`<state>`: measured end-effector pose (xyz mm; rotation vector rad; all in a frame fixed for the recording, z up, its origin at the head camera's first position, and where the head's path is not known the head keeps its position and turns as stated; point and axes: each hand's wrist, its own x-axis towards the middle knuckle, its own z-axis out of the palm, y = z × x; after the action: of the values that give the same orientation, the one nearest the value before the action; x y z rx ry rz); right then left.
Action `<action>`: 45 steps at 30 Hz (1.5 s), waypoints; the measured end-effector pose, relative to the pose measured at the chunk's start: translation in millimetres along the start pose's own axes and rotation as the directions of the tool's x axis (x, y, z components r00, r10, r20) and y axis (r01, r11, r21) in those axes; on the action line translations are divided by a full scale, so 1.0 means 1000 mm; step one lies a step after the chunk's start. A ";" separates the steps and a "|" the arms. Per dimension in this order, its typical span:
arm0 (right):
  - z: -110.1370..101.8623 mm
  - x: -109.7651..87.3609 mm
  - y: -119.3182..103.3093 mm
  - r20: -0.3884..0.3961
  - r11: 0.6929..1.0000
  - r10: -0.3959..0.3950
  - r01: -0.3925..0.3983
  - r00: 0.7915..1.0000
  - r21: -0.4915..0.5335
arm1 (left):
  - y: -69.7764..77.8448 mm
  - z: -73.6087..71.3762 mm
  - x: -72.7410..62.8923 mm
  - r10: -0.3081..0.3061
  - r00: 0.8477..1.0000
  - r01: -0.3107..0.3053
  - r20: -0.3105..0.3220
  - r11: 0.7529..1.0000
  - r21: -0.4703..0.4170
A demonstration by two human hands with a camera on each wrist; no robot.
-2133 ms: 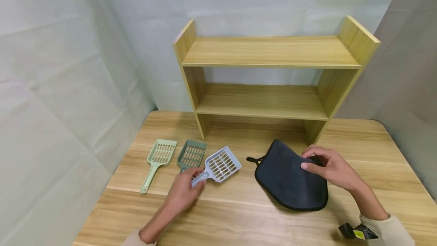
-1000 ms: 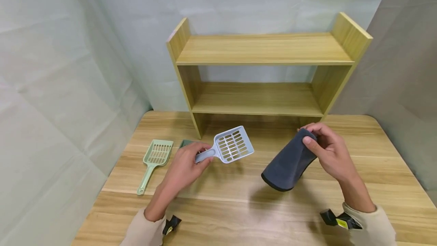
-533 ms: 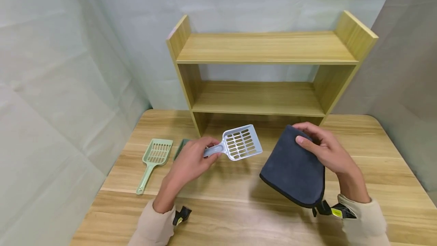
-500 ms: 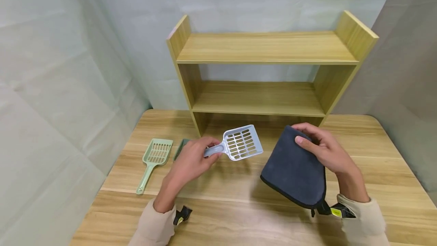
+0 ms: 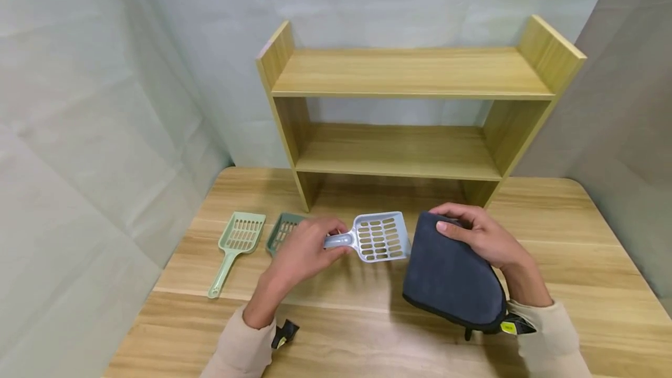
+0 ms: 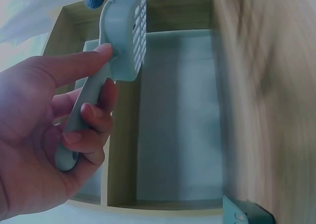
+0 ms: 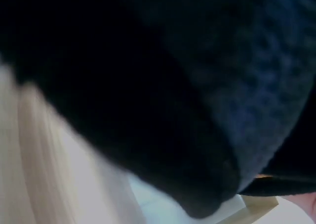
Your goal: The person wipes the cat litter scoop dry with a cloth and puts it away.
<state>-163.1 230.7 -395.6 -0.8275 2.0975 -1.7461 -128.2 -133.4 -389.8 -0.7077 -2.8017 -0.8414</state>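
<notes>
My left hand (image 5: 304, 252) grips the short handle of a pale blue slotted litter scoop (image 5: 380, 237), held above the table with its head pointing right. In the left wrist view, thumb and curled fingers wrap the handle of this scoop (image 6: 121, 41). My right hand (image 5: 488, 241) pinches the upper edge of a folded dark blue cloth (image 5: 451, 276) with black trim, thumb on the near side. The scoop's front edge is right at the cloth's left side. Fuzzy dark cloth (image 7: 261, 85) fills most of the right wrist view, hiding the fingers.
A light green scoop (image 5: 241, 238) lies at the table's left. Next to it is a dark green scoop (image 5: 280, 229), partly hidden behind my left hand. A two-tier wooden shelf (image 5: 412, 98) stands at the back of the wooden table (image 5: 336, 343).
The left hand has lifted the pale blue scoop and carried it right. The right hand has raised and folded the cloth, then brought it left, so scoop and cloth are now close together.
</notes>
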 end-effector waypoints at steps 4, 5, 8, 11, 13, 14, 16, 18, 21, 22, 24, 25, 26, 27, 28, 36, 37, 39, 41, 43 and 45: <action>0.002 0.002 0.004 0.028 0.999 -0.005 0.004 1.000 0.044 | 0.002 0.002 0.000 0.024 1.000 -0.024 -0.003 1.000 0.000; 0.003 0.003 0.004 0.029 0.999 -0.003 0.002 1.000 0.044 | 0.003 0.003 0.000 0.031 0.999 -0.031 -0.006 1.000 0.002; 0.005 0.004 0.006 0.018 1.000 0.015 -0.015 1.000 0.022 | 0.004 0.004 0.000 0.047 0.999 -0.047 -0.016 0.999 0.019; 0.007 0.006 0.007 -0.003 0.999 0.039 -0.039 0.999 -0.017 | 0.006 0.005 0.000 0.057 0.998 -0.056 -0.025 0.998 0.039; 0.008 0.007 0.009 -0.009 0.998 0.060 -0.060 0.998 -0.034 | 0.007 0.006 -0.001 0.060 0.998 -0.059 -0.028 0.997 0.049; 0.009 0.008 0.010 -0.010 0.997 0.067 -0.067 0.998 -0.047 | 0.007 0.006 -0.001 0.060 0.998 -0.059 -0.030 0.997 0.051; 0.010 0.009 0.012 -0.011 0.993 0.074 -0.075 0.997 -0.090 | 0.008 0.007 -0.002 0.059 0.998 -0.057 -0.032 0.997 0.055; 0.013 0.010 0.014 -0.018 0.988 0.072 -0.074 0.997 -0.137 | 0.008 0.008 -0.003 0.056 0.998 -0.054 -0.037 0.997 0.059; 0.018 0.011 0.015 -0.056 0.970 0.050 -0.062 0.997 -0.235 | 0.009 0.010 -0.004 0.056 0.997 -0.052 -0.049 0.996 0.068; 0.020 0.012 0.015 -0.073 0.964 0.046 -0.064 0.996 -0.258 | 0.009 0.011 -0.004 0.057 0.997 -0.053 -0.054 0.996 0.074; 0.024 0.013 0.015 -0.110 0.948 0.033 -0.066 0.993 -0.313 | 0.010 0.013 -0.004 0.061 0.996 -0.055 -0.066 0.995 0.088; 0.026 0.013 0.014 -0.127 0.940 0.029 -0.070 0.991 -0.334 | 0.010 0.014 -0.003 0.062 0.996 -0.055 -0.071 0.994 0.093; 0.028 0.013 0.014 -0.140 0.932 0.021 -0.071 0.990 -0.355 | 0.011 0.015 -0.003 0.063 0.995 -0.055 -0.077 0.993 0.106; 0.029 0.014 0.014 -0.150 0.925 0.014 -0.070 0.989 -0.374 | 0.011 0.017 -0.002 0.065 0.994 -0.056 -0.082 0.992 0.111; 0.031 0.014 0.013 -0.162 0.917 0.008 -0.071 0.987 -0.393 | 0.012 0.018 -0.002 0.067 0.994 -0.057 -0.086 0.992 0.117; 0.047 0.016 0.009 -0.176 0.880 -0.014 -0.072 0.984 -0.470 | 0.016 0.029 -0.003 0.090 0.989 -0.074 -0.119 0.988 0.133; 0.049 0.017 0.009 -0.174 0.880 -0.013 -0.072 0.985 -0.469 | 0.017 0.030 -0.003 0.087 0.989 -0.070 -0.119 0.988 0.135; 0.052 0.018 0.010 -0.170 0.887 -0.010 -0.069 0.985 -0.456 | 0.018 0.033 -0.003 0.080 0.990 -0.064 -0.118 0.989 0.134; 0.055 0.019 0.010 -0.158 0.900 -0.008 -0.062 0.987 -0.431 | 0.019 0.036 -0.003 0.075 0.991 -0.060 -0.111 0.989 0.133; 0.057 0.021 0.009 -0.128 0.927 0.005 -0.053 0.992 -0.372 | 0.020 0.039 -0.003 0.072 0.992 -0.060 -0.102 0.990 0.124; 0.059 0.022 0.009 -0.099 0.952 0.023 -0.052 0.995 -0.301 | 0.022 0.041 -0.002 0.075 0.994 -0.065 -0.086 0.992 0.106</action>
<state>-149.5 171.5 -414.7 -0.7889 2.4696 -1.4901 -115.5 -95.6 -414.4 -0.7286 -2.7015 -0.6933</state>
